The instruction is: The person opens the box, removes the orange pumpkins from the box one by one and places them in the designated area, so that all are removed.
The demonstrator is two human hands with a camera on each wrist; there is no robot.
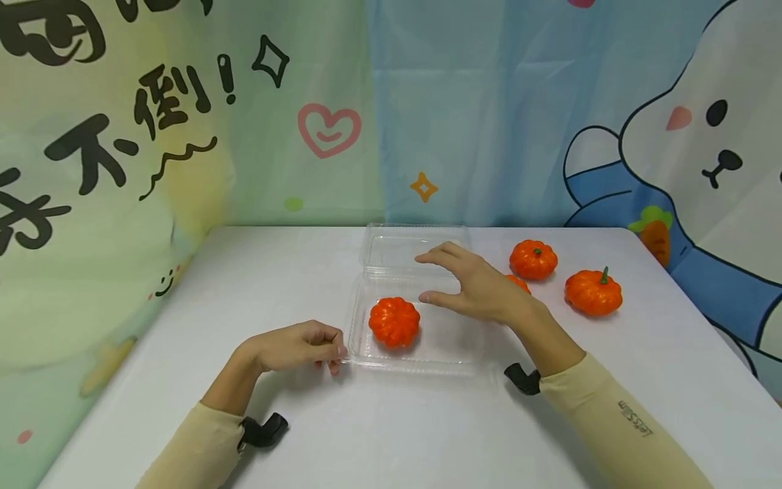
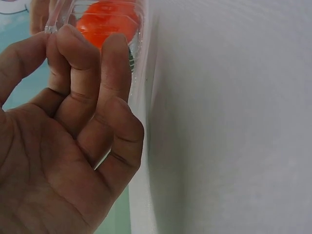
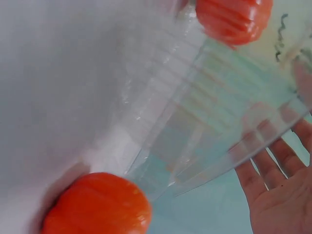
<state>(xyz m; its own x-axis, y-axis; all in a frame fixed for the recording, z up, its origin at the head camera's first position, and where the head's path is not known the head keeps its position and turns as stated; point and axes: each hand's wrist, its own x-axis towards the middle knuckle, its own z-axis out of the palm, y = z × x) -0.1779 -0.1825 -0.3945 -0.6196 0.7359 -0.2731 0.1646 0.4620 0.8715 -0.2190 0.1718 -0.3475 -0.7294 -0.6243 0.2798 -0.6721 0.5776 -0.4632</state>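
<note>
A clear plastic clamshell box lies unfolded on the table, its lid laid back behind the base. One small orange pumpkin sits in the left part of the base. At the box's front left corner my left hand pinches the rim between thumb and finger. Over the right side of the box hovers my right hand, thumb and fingers spread apart and holding nothing. Just beyond it, a second pumpkin is mostly hidden by that hand.
Two more orange pumpkins with green stems stand to the right, one farther back and one nearer the table's right side. A printed cloth hangs behind the white table.
</note>
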